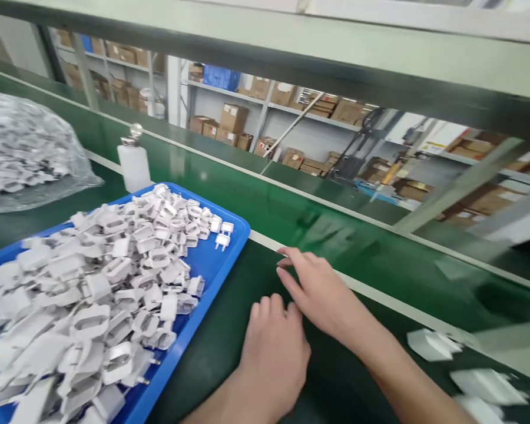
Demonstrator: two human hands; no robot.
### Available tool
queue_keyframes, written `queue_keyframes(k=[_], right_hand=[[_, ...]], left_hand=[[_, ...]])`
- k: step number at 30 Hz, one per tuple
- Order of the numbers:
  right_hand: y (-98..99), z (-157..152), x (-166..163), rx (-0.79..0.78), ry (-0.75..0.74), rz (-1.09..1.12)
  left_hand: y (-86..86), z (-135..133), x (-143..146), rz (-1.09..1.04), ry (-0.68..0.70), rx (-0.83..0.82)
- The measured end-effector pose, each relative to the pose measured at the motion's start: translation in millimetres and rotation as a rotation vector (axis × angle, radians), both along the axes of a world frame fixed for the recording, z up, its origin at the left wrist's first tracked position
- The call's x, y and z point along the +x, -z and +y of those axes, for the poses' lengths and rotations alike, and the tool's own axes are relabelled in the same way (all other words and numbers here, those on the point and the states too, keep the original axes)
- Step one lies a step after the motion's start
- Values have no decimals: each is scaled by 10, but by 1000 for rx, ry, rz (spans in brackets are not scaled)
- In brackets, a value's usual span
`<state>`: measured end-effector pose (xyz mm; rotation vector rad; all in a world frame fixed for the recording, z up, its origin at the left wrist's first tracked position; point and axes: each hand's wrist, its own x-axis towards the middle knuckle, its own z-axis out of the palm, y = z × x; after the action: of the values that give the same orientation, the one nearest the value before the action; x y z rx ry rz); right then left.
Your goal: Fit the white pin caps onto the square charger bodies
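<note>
My left hand (274, 354) is over the dark green work surface, back upward and fingers curled down. Whatever those fingers hold, if anything, is hidden beneath the hand. Just beyond it, my right hand (318, 285) has thumb and forefinger apart, with nothing visible between them. To the left lies a blue tray (216, 321) heaped with white plastic plug housings (90, 321), many with hollow oval openings and some with metal pins showing. A few white plug pieces (488, 386), blurred, lie at the lower right beside my right forearm.
A clear plastic bag (30, 150) of similar white parts lies at the far left. Near it stands a white pump bottle (133, 159). A green conveyor belt (291, 218) runs behind a pale rail. Overhead is a shelf beam (265, 44); cartons fill racks beyond.
</note>
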<state>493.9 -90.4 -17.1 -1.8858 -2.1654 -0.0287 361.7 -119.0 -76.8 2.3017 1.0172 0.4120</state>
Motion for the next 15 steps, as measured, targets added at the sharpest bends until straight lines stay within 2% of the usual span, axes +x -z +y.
queue_keyframes(k=[3,7,10,15], right_hand=[[370,-366,264,62,39,29],[756,-549,390,95,69,8],[831,-585,364,102,88,8],[775,-589,337,152,49,8]], left_hand=[[1,21,7,45,-31,8],[38,3,-7,56,-31,34],[50,-26,-29,50,-39,49],[21,-46,-23,16,-50,54]])
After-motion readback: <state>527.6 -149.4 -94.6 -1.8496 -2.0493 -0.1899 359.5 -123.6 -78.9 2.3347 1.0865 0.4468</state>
